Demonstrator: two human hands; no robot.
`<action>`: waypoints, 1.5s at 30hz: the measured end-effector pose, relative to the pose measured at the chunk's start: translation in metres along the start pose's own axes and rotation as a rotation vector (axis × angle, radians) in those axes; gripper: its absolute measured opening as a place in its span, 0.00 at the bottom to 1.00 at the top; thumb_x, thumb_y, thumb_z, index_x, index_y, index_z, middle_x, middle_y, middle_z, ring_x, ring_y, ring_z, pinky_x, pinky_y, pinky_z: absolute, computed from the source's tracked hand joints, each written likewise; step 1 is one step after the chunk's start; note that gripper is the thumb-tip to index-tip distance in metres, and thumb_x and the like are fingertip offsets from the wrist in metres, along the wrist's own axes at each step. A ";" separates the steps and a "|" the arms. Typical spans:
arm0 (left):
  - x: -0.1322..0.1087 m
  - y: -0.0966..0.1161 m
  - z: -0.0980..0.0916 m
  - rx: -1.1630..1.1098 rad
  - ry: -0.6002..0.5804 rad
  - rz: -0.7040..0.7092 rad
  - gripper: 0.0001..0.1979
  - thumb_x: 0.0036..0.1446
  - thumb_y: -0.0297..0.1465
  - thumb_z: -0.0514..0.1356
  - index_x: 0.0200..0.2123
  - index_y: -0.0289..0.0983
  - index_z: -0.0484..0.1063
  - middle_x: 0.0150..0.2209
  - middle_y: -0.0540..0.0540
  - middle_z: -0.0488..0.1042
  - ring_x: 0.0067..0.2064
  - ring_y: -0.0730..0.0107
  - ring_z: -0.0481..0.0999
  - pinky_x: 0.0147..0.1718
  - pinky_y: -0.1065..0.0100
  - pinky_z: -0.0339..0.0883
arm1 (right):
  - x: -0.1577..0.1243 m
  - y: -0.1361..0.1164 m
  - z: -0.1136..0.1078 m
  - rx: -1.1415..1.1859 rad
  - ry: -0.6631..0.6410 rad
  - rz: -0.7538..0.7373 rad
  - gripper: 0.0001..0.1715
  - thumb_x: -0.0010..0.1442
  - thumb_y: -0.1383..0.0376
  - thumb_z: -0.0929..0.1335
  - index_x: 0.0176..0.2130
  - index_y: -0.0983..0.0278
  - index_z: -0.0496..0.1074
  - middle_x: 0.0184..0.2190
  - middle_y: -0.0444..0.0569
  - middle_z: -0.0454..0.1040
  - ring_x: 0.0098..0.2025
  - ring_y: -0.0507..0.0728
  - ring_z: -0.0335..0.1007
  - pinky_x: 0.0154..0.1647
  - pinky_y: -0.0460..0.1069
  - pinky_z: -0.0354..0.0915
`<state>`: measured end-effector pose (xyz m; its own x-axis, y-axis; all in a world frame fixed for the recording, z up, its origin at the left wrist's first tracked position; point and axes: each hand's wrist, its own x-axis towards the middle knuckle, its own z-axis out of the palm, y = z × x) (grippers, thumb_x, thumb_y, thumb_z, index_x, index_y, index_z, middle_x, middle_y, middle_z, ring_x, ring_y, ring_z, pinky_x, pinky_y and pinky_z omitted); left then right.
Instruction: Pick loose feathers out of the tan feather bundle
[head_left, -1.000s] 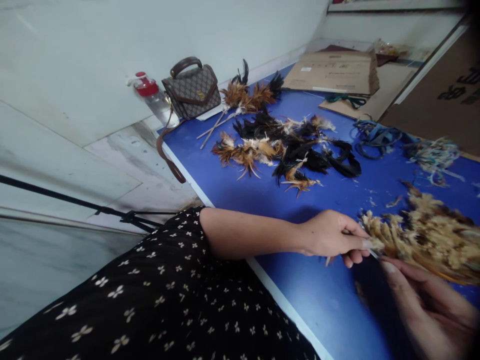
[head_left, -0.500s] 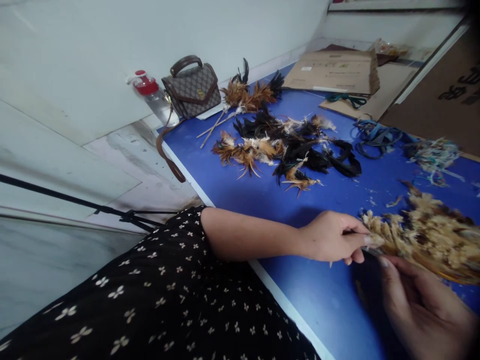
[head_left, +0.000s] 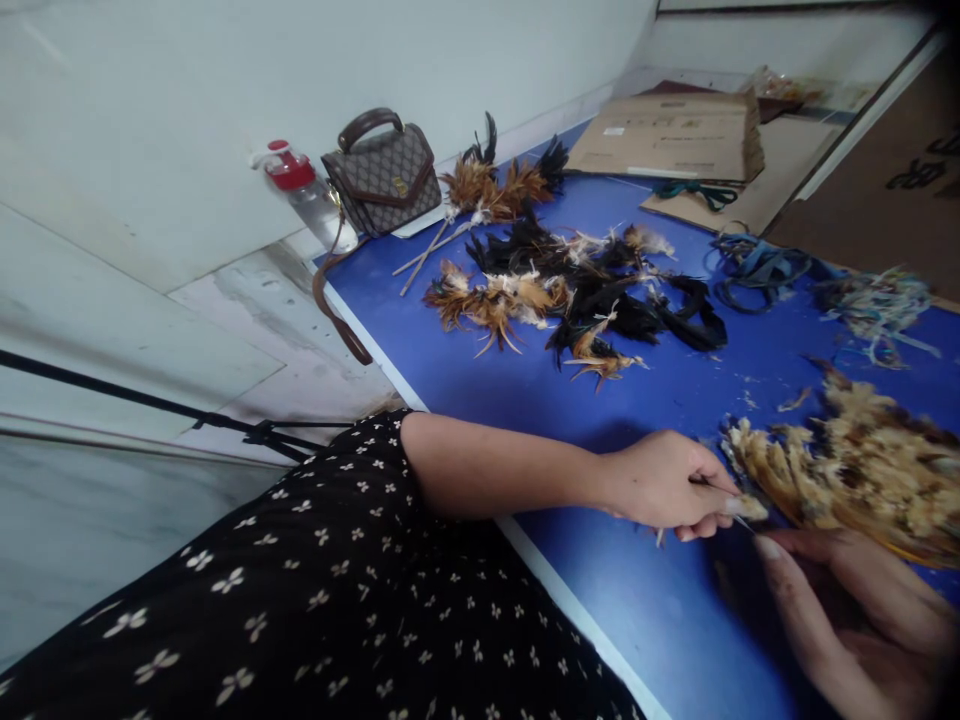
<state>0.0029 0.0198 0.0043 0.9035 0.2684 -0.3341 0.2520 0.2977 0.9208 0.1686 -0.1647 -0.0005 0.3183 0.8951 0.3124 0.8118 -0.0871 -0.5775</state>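
Note:
My left hand (head_left: 667, 482) rests on the blue table (head_left: 525, 390) and pinches the near end of a tan feather bundle (head_left: 847, 470) that stretches off to the right. My right hand (head_left: 855, 610), blurred at the lower right corner, is under the same bundle with its fingertips at the bundle's near end, close to my left fingers. My left forearm lies across the table's front edge.
Loose black and brown feathers (head_left: 570, 290) lie mid-table, with feather sticks (head_left: 480, 195) behind. A brown handbag (head_left: 382, 175) and a red-capped bottle (head_left: 300, 190) stand at the far left corner. Cardboard boxes (head_left: 675, 140), blue straps (head_left: 757, 265) and string scraps (head_left: 877, 300) sit at the back right.
My left hand has slid slightly down and right along the bundle's end. My right hand has shifted a little lower. The feather bundle has barely moved.

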 end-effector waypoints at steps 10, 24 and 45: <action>-0.015 0.020 -0.006 0.254 -0.334 -0.073 0.08 0.67 0.28 0.66 0.33 0.38 0.72 0.24 0.55 0.74 0.23 0.75 0.76 0.25 0.70 0.69 | -0.006 0.027 -0.007 0.107 -0.139 0.052 0.14 0.67 0.47 0.75 0.42 0.52 0.80 0.36 0.43 0.79 0.36 0.56 0.77 0.35 0.47 0.71; -0.005 0.012 -0.001 -0.189 -0.156 0.080 0.16 0.67 0.41 0.72 0.35 0.36 0.73 0.25 0.55 0.75 0.24 0.77 0.74 0.26 0.69 0.67 | -0.004 0.002 0.006 0.224 0.043 0.321 0.22 0.64 0.44 0.76 0.50 0.54 0.82 0.42 0.46 0.84 0.38 0.56 0.81 0.43 0.44 0.76; -0.010 0.012 0.001 -0.077 -0.166 0.142 0.10 0.69 0.33 0.68 0.39 0.39 0.69 0.28 0.56 0.73 0.24 0.78 0.72 0.26 0.70 0.67 | -0.005 0.007 0.002 0.177 -0.014 0.267 0.21 0.67 0.42 0.73 0.51 0.51 0.81 0.44 0.44 0.83 0.42 0.59 0.80 0.42 0.49 0.76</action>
<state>-0.0030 0.0193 0.0185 0.9742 0.1605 -0.1590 0.0970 0.3384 0.9360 0.1715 -0.1695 -0.0072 0.5010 0.8567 0.1228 0.6023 -0.2432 -0.7603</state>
